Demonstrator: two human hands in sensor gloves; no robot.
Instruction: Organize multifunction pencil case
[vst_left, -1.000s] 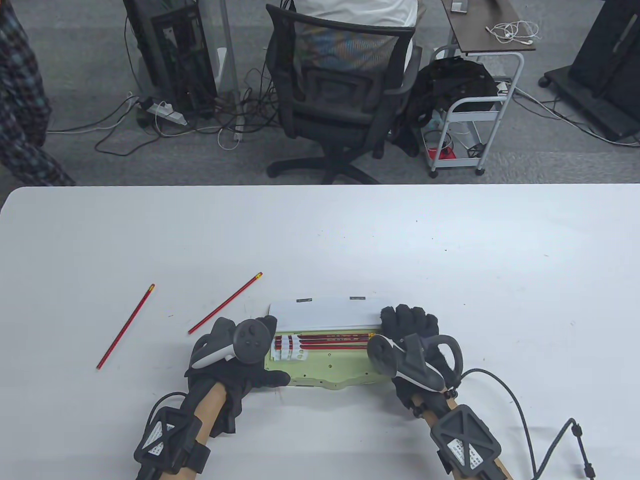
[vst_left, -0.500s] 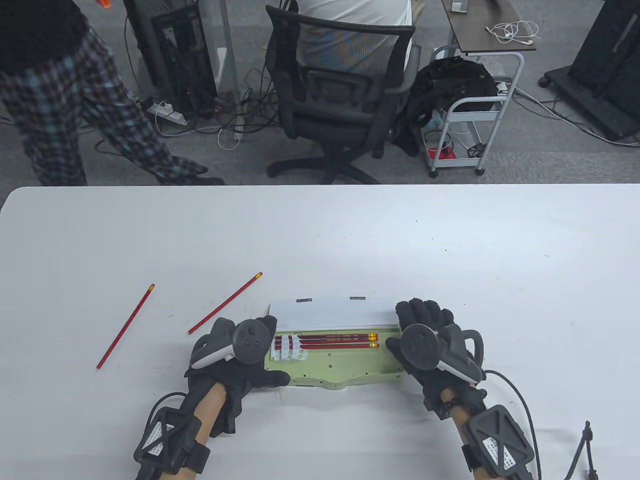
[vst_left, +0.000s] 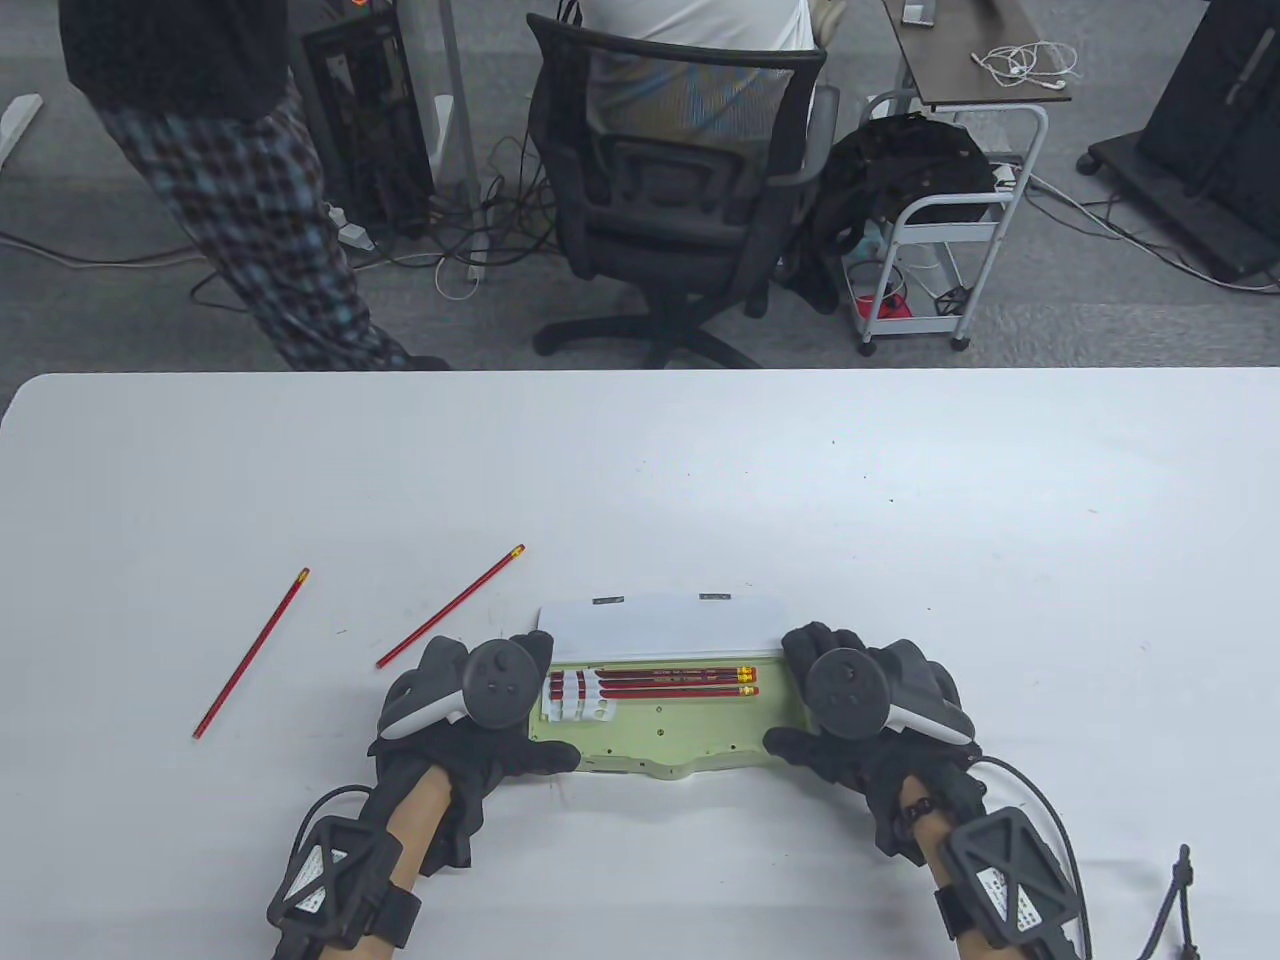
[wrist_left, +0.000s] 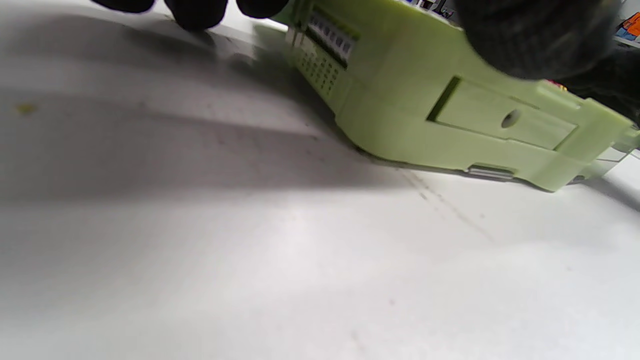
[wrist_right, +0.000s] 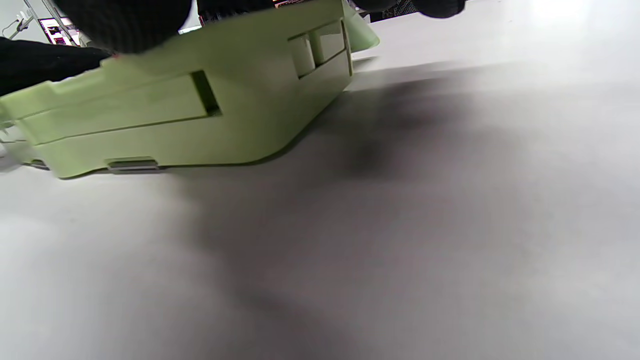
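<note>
- White tabletop (vst_left: 900, 520) carries everything.
- Green pencil case (vst_left: 680, 735), lid up, lies at 6 o'clock, three red pencils (vst_left: 670, 683) inside.
- Left hand (vst_left: 470, 715) grips its 9 o'clock end; right hand (vst_left: 860, 715) grips its 3 o'clock end.
- Two loose pencils (vst_left: 450, 607) lie at 8 o'clock.

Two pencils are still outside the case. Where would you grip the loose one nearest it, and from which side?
Pinch the nearer loose pencil at mid-shaft from above, fingers across its width. It lies flat and diagonal on the table, clear of the pencil case, eraser end farthest away. The left hand is closest.
</note>
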